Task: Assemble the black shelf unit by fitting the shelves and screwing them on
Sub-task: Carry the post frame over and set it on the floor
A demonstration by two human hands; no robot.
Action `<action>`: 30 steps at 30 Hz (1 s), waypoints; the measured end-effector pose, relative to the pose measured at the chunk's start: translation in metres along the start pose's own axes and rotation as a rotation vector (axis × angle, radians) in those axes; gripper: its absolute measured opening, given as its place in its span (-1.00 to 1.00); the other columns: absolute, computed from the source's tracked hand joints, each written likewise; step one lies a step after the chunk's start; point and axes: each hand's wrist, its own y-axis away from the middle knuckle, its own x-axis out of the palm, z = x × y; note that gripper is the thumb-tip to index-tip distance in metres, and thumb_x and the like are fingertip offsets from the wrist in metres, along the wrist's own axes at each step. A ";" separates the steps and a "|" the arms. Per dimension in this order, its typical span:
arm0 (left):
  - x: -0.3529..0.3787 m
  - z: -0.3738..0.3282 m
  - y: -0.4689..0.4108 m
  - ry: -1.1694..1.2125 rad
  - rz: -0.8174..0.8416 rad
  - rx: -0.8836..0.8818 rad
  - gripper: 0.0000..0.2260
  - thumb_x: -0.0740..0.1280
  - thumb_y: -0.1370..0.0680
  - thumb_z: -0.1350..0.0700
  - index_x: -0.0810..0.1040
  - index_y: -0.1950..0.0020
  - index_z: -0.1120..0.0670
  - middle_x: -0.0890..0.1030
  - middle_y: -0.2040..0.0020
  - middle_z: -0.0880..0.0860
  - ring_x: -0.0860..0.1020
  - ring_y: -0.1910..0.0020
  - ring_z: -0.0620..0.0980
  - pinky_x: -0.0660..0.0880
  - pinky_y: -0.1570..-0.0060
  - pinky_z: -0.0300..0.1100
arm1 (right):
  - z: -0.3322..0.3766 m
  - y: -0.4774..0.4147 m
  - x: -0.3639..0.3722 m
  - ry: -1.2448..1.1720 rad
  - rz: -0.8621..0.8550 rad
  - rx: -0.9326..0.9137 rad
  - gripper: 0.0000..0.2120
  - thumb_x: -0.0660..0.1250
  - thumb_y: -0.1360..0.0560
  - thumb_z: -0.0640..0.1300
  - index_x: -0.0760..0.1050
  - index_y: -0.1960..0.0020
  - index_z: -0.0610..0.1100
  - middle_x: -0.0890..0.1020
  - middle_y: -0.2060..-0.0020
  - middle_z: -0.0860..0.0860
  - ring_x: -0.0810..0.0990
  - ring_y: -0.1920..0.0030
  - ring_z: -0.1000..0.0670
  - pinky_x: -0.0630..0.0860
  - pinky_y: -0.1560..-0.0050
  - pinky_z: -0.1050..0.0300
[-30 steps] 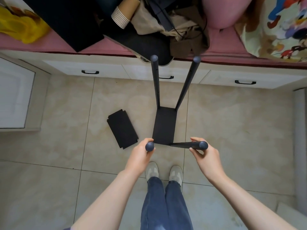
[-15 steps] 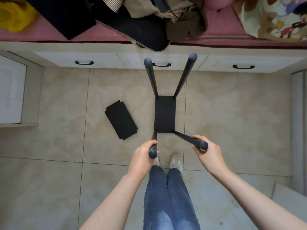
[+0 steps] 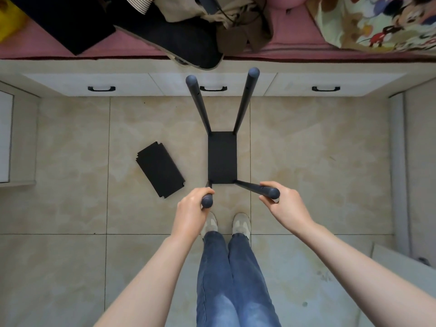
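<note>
Round poles (image 3: 247,186): left hand (image 3: 190,208), right hand (image 3: 286,204)

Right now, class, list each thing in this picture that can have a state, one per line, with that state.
left hand: grips the top of the near left post.
right hand: grips the top of the near right post.
fitted shelf: fitted low between the four posts.
far posts: standing, untouched.
loose shelf: flat on the floor, apart from the posts.
drawers: three, all shut.
</note>
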 end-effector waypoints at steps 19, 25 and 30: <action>-0.033 -0.028 0.020 0.145 0.014 -0.175 -0.77 0.48 -0.54 0.15 0.63 -0.19 0.02 0.63 -0.05 -0.07 0.59 -0.06 -0.09 0.49 -0.05 -0.29 | 0.040 0.011 -0.027 0.182 0.208 0.059 -0.69 0.20 -0.60 -0.13 0.38 -0.33 -0.12 0.54 0.07 -0.07 0.53 0.17 -0.09 0.41 0.21 0.12; -0.083 -0.054 0.052 0.046 0.012 -0.152 -0.80 0.37 -0.62 0.04 0.60 -0.24 -0.01 0.62 -0.19 -0.08 0.56 -0.19 -0.10 0.46 -0.10 -0.24 | 0.082 0.041 -0.058 0.385 0.165 -0.080 -0.68 0.20 -0.60 -0.13 0.39 -0.33 -0.17 0.54 -0.21 -0.14 0.51 -0.22 -0.18 0.47 -0.14 0.00; -0.136 -0.062 0.097 -0.041 -0.060 -0.214 -0.77 0.27 -0.66 -0.02 0.58 -0.26 0.01 0.63 -0.21 -0.05 0.57 -0.18 -0.01 0.51 -0.11 -0.10 | 0.140 0.079 -0.068 0.563 0.182 -0.215 -0.64 0.17 -0.61 -0.12 0.35 -0.38 -0.17 0.50 -0.24 -0.13 0.46 -0.28 -0.16 0.46 -0.20 -0.01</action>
